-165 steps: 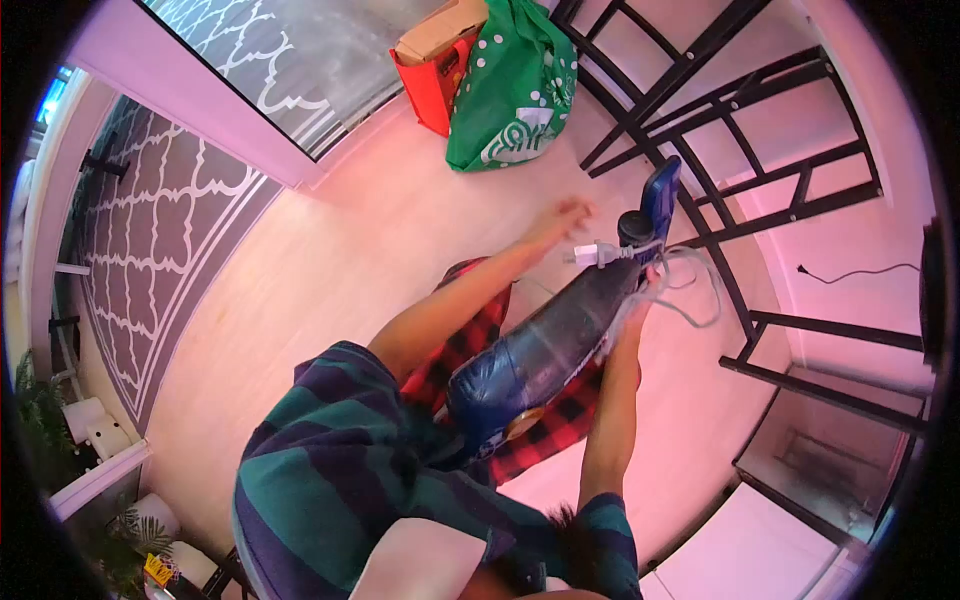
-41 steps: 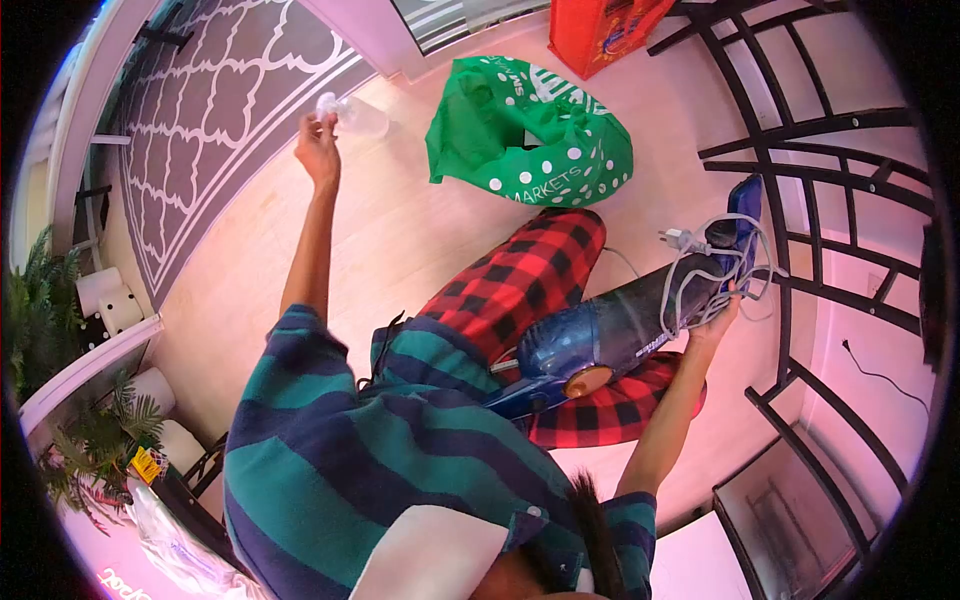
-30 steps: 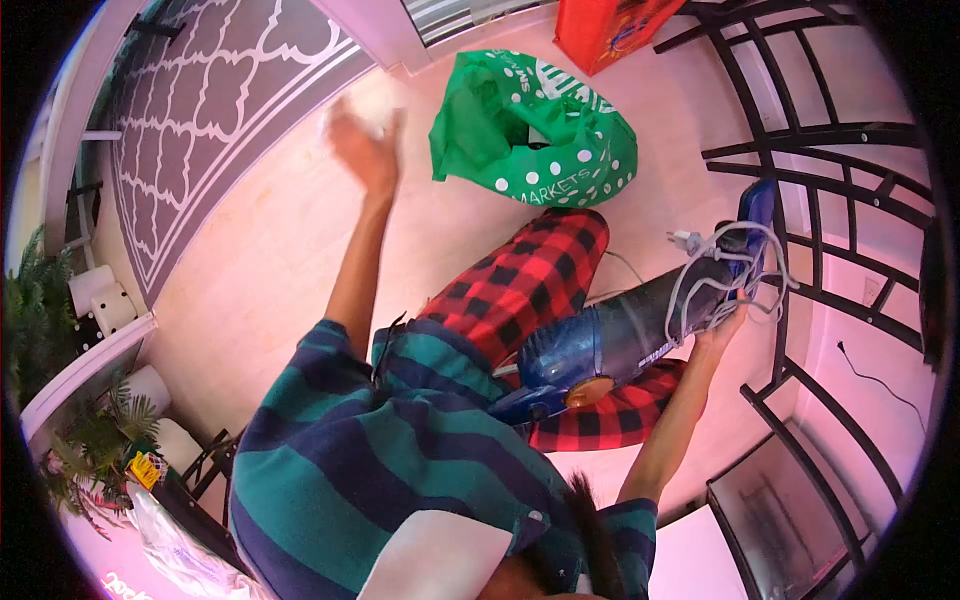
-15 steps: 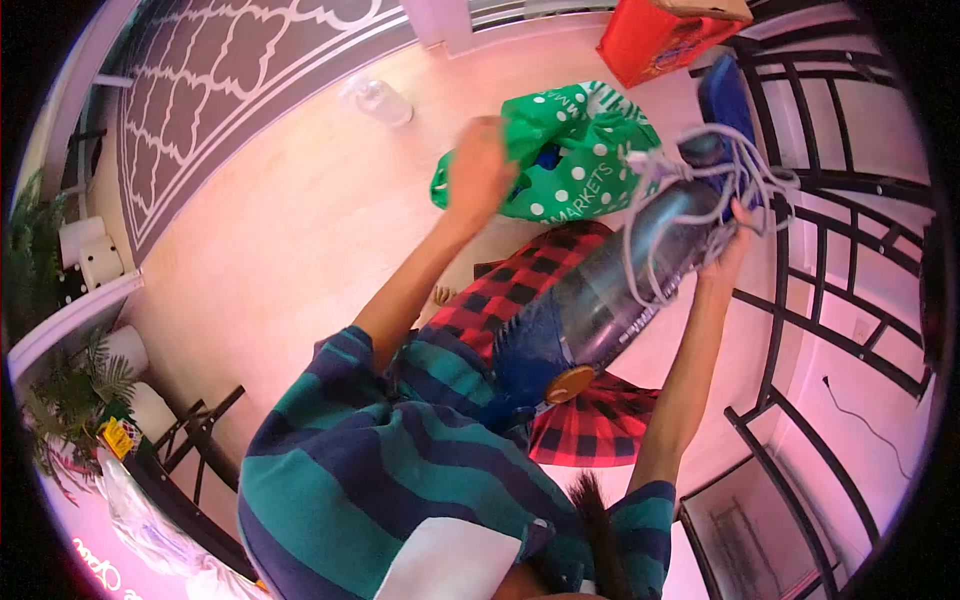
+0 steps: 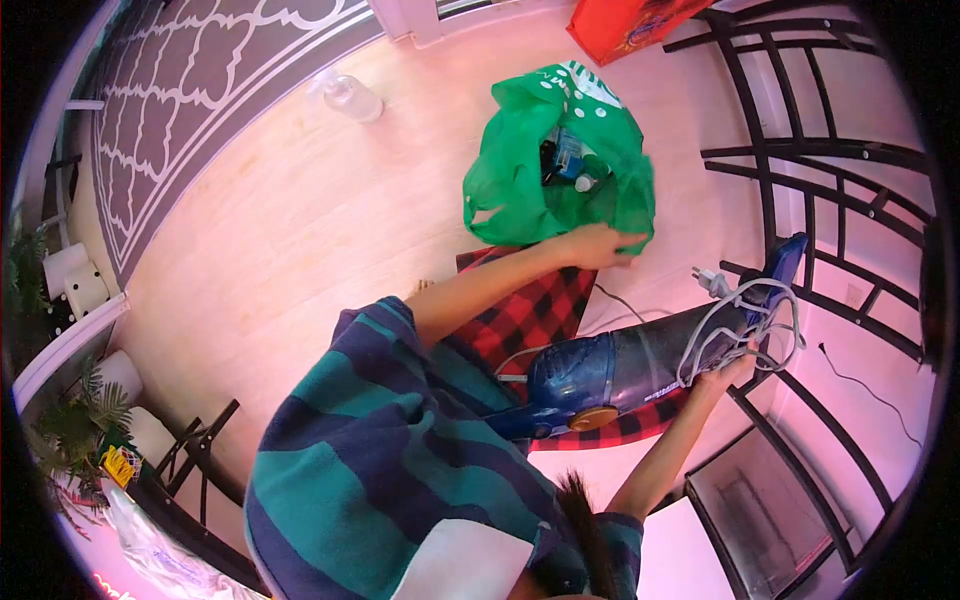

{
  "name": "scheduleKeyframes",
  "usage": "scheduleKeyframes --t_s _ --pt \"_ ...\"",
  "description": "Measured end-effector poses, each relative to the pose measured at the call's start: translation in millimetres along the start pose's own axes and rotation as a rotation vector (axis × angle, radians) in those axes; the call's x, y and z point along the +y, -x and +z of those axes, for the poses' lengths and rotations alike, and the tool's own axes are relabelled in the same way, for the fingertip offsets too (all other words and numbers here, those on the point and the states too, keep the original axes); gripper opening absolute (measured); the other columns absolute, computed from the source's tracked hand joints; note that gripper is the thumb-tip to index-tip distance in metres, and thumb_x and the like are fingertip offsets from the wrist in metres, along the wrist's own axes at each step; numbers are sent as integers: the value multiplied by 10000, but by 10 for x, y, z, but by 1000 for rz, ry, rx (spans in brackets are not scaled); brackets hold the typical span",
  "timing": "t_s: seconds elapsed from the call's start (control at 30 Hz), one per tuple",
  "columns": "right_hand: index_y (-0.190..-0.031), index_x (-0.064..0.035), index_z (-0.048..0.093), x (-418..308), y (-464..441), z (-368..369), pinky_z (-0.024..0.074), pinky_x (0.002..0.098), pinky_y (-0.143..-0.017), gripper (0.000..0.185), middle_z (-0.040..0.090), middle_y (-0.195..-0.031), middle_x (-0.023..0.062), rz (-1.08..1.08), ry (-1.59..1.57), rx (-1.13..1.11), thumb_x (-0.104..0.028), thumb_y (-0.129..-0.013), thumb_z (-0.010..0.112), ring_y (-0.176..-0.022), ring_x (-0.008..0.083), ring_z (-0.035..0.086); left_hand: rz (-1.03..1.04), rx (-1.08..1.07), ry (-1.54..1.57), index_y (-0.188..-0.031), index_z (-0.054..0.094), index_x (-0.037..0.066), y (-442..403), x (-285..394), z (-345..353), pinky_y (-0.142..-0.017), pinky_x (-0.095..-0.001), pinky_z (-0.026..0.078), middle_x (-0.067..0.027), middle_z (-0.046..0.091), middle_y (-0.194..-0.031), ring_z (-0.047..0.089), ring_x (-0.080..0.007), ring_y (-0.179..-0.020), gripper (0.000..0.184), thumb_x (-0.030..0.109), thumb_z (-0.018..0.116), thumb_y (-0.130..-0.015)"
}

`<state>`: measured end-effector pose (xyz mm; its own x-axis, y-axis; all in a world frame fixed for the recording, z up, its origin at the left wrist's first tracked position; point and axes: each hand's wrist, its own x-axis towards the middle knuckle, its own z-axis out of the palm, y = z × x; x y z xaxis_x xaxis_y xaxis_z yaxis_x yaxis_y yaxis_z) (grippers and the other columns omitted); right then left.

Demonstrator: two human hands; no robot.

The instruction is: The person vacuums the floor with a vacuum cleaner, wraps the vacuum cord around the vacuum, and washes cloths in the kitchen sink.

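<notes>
My right hand (image 5: 728,370) is closed around the nozzle end of a blue handheld vacuum cleaner (image 5: 620,375) with a dark see-through canister, together with loops of its grey cord (image 5: 690,345). The cord's plug (image 5: 708,280) sticks out above. The vacuum lies slantwise over my lap, handle toward my body. My left hand (image 5: 597,245) holds the near right edge of a green shopping bag (image 5: 500,190) with white dots. Through the bag's gaping mouth show a blue-labelled container (image 5: 568,155) and a bottle with a white cap (image 5: 588,182).
A clear bottle (image 5: 352,98) stands on the floor beside a patterned rug (image 5: 200,90). The red bag (image 5: 630,25) is at the top. Black metal racks (image 5: 780,150) line the right side. Plants (image 5: 70,410) and a black stand (image 5: 205,440) are on the left.
My left hand has moved from the bag's far left side to its near right edge. The bag's mouth has spread, showing its contents. The vacuum has swung lower and flatter with my right hand.
</notes>
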<state>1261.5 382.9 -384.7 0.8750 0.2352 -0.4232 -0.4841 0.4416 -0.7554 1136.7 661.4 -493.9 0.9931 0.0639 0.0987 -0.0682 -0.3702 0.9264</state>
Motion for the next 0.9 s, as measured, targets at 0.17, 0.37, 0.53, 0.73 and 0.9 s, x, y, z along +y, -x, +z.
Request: scheduleKeyframes --t_s 0.17,0.37,0.53,0.73,0.9 --pt "-1137 -12 469 78 -102 62 455 408 -842 452 542 -1096 152 -127 145 104 -260 -763 527 -962 282 548 -236 565 -548 -1133 468 34 -11 16 -978 -846 -472 358 -189 502 -1057 476 -351 -978 536 240 635 -666" --pt "-1059 -45 532 212 -539 1036 428 374 -870 360 571 -1038 114 94 22 -155 -160 -725 598 -960 250 542 647 446 -953 -1188 452 47 -1135 -392 -1662 -839 -431 390 -159 523 -1099 471 -323 -1046 525 300 544 -738" --pt "-981 -60 552 456 -526 1854 445 341 -814 296 594 -960 86 72 145 -126 -189 -719 603 -892 222 561 -94 -526 -733 -1189 434 39 -1549 700 -1916 -779 -363 440 -138 565 -1045 545 -273 -941 504 328 514 -784" --pt "-945 -24 568 338 -449 1930 464 335 -789 271 603 -946 103 45 123 -241 -186 -729 585 -846 229 578 -69 -528 -450 -1107 488 33 -1828 923 -1626 -747 -358 451 -138 583 -994 562 -266 -900 466 352 533 -771" --pt "-950 -33 564 320 -507 1703 468 339 -774 267 605 -921 103 52 118 -148 -182 -729 583 -834 231 578 -105 -520 -156 -1039 533 27 -1932 1022 -1641 -721 -354 461 -137 598 -951 576 -260 -865 444 372 549 -760"
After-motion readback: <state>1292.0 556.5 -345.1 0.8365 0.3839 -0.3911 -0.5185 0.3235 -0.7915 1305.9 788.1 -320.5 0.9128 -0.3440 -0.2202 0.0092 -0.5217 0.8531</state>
